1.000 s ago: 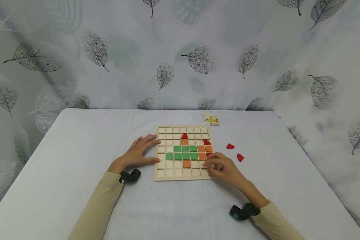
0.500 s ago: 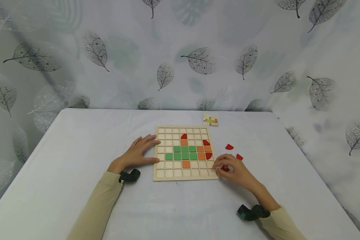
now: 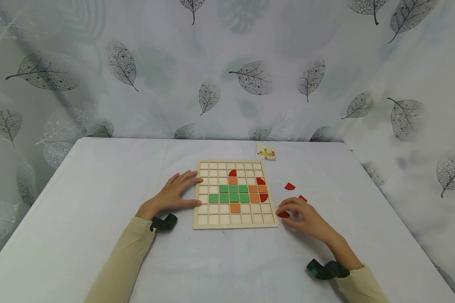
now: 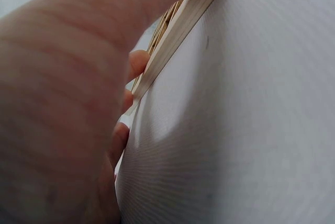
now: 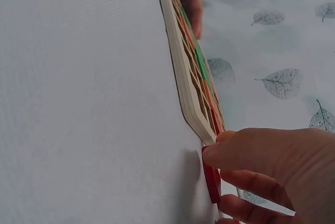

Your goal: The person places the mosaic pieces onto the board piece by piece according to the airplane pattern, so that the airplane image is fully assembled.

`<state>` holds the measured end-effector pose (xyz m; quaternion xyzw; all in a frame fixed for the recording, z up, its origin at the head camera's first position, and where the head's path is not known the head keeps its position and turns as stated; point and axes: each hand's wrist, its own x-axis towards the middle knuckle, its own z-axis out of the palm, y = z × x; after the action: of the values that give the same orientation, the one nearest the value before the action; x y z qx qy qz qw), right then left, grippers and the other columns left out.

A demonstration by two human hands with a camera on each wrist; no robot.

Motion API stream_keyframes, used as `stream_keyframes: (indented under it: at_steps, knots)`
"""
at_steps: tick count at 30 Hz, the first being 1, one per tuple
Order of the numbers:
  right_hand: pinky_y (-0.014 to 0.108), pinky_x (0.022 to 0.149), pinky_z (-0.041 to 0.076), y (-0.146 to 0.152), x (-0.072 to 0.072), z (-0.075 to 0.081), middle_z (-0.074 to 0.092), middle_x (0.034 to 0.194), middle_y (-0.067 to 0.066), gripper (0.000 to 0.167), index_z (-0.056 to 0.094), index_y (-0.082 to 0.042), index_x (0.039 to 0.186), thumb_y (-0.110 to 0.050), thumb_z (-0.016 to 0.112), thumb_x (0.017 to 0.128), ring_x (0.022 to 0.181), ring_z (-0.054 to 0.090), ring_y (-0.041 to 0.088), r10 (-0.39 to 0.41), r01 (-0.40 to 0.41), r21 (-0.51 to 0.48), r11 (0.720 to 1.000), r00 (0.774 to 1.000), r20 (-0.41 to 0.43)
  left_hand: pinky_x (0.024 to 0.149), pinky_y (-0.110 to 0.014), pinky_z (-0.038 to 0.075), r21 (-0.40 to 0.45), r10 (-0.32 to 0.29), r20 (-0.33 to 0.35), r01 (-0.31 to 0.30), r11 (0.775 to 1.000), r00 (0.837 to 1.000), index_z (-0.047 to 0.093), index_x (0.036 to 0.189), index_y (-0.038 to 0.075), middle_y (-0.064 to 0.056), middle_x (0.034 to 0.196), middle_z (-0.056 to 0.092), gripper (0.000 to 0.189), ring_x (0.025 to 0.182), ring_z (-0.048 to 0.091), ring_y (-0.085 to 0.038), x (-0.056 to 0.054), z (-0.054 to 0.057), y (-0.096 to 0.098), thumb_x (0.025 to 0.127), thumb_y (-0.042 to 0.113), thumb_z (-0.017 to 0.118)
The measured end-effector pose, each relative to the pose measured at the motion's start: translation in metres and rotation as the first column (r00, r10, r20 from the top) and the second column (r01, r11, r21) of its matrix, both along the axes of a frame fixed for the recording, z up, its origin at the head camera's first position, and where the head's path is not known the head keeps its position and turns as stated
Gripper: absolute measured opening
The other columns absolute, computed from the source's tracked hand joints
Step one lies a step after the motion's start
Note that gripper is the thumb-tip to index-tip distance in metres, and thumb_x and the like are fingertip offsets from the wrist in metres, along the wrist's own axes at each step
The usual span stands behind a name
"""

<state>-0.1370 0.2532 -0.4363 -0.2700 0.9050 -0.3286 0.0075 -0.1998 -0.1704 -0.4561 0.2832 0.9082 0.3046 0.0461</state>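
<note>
A wooden grid board (image 3: 214, 218) lies on the table, with green square tiles (image 3: 234, 198), orange square tiles (image 3: 235, 208) and red quarter-circle tiles (image 3: 263, 198) in some of its cells. My left hand (image 3: 174, 192) rests at the board's left edge, fingers extended and spread, fingertips and thumb touching the frame. Just off the board's right front corner, my right hand (image 3: 305, 216) pinches a loose red quarter-circle tile (image 5: 211, 177) between thumb and fingers. Part of that tile is hidden by the fingers in the head view.
Another red quarter-circle tile (image 3: 290, 186) lies right of the board. A further red tile (image 3: 302, 198) is partly covered by my right hand. Behind the board's far right corner is a small pattern card (image 3: 266, 152). Leaf-printed cloth (image 3: 227, 67) hangs behind the white-covered table (image 3: 110, 185).
My right hand has moved right, from over the board's right side to the loose red quarter-circle tile beside it, and grips it. My left hand has stayed on the board's edge.
</note>
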Motion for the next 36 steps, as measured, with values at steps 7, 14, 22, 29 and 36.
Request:
stream_keyframes:
  at_steps: [7,14,22,29,36]
  knots:
    - [0.023,0.067,0.049,0.002,-0.002,-0.002,0.066,0.102,0.002,0.028,0.071,-0.009,0.103,0.007,0.072,0.081,0.085,0.055,0.013,0.024,-0.025,-0.022,0.999,0.999,-0.022,0.12,-0.049,0.005,0.007,0.005,0.006,-0.005,1.0,1.0,0.049,0.143,0.015,-0.011,0.157,0.03,0.07,0.148,0.019,-0.032,0.001,0.0,0.001,0.084,0.047,0.072]
    - [0.024,0.066,0.052,0.005,-0.004,-0.003,0.068,0.096,0.002,0.026,0.071,-0.006,0.101,0.008,0.074,0.078,0.078,0.057,0.012,0.042,-0.046,-0.054,0.997,0.996,-0.073,0.12,-0.05,0.005,0.008,0.001,0.006,-0.001,1.0,1.0,0.049,0.142,0.015,-0.011,0.157,0.03,0.07,0.148,0.019,-0.032,0.001,0.002,0.001,0.084,0.046,0.072]
    - [0.023,0.064,0.053,0.002,-0.003,-0.005,0.068,0.094,0.002,0.026,0.071,-0.005,0.102,0.004,0.077,0.078,0.078,0.057,0.015,0.012,-0.023,-0.088,0.996,0.992,-0.124,0.12,-0.05,0.006,0.006,-0.001,-0.001,0.001,1.0,1.0,0.049,0.142,0.015,-0.011,0.157,0.031,0.071,0.147,0.019,-0.032,0.0,0.0,0.0,0.084,0.047,0.072]
    - [0.023,0.062,0.052,-0.002,-0.003,-0.013,0.066,0.092,0.003,0.028,0.071,-0.004,0.101,0.006,0.078,0.075,0.075,0.056,0.015,0.025,-0.054,-0.157,0.986,0.983,-0.184,0.12,-0.05,0.006,0.002,-0.002,0.01,0.002,1.0,1.0,0.049,0.142,0.016,-0.011,0.157,0.03,0.07,0.147,0.019,-0.032,-0.001,0.0,0.001,0.084,0.047,0.072]
    - [0.019,0.062,0.052,-0.011,0.0,-0.016,0.065,0.092,0.001,0.03,0.071,-0.006,0.103,0.003,0.08,0.075,0.076,0.055,0.01,0.001,-0.035,-0.178,0.983,0.982,-0.191,0.12,-0.051,0.005,0.008,-0.003,0.01,0.003,1.0,1.0,0.049,0.142,0.015,-0.012,0.157,0.03,0.07,0.148,0.019,-0.032,0.0,0.0,0.001,0.084,0.047,0.072]
